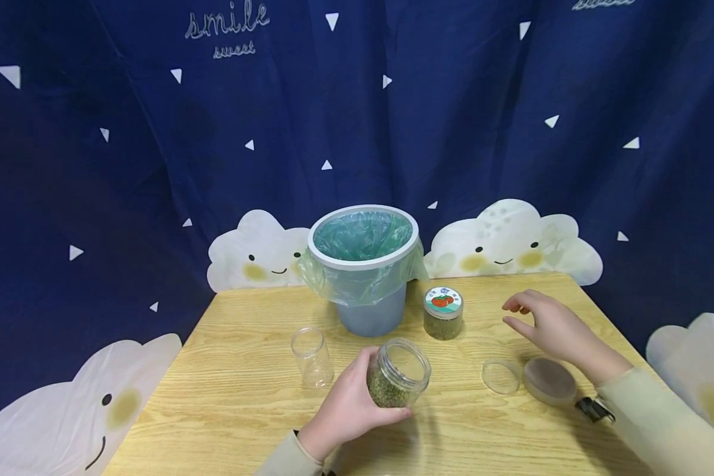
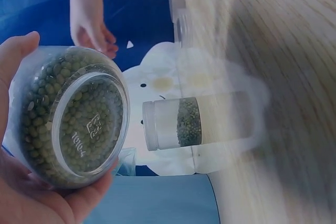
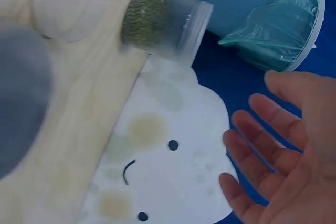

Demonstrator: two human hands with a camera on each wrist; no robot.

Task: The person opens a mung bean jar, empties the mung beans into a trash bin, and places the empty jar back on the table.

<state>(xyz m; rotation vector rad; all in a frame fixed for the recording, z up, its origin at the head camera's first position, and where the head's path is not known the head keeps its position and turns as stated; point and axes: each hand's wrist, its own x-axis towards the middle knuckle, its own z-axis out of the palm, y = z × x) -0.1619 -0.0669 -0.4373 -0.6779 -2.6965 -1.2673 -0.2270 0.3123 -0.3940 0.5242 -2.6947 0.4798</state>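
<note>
from afar i see my left hand [image 1: 352, 406] grip the tilted, lidless jar of little green beans [image 1: 391, 389] by its side above the table [image 1: 238, 403], likely to keep the mouth clear, while my right hand [image 1: 556, 328] hovers empty and relaxed.

Open jar [image 1: 400, 378]: clear smooth plastic, v. glossy; mung beans [image 2: 89, 124] in it smooth, w/ slight sheen. Lidded jar [image 1: 443, 325]: clear plastic too, printed lid top [image 1: 443, 300] semi-gloss. Clear cup [image 1: 312, 357]: glossy, plastic or glass, can't tell. Bin [image 1: 373, 320]: smooth plastic, satin; liner [image 1: 363, 238]: thin, crinkly, shiny plastic film. Tabletop [image 1: 238, 370]: wood-grain, smooth, low sheen. Backdrop [image 1: 464, 125]: matt cloth.
</note>
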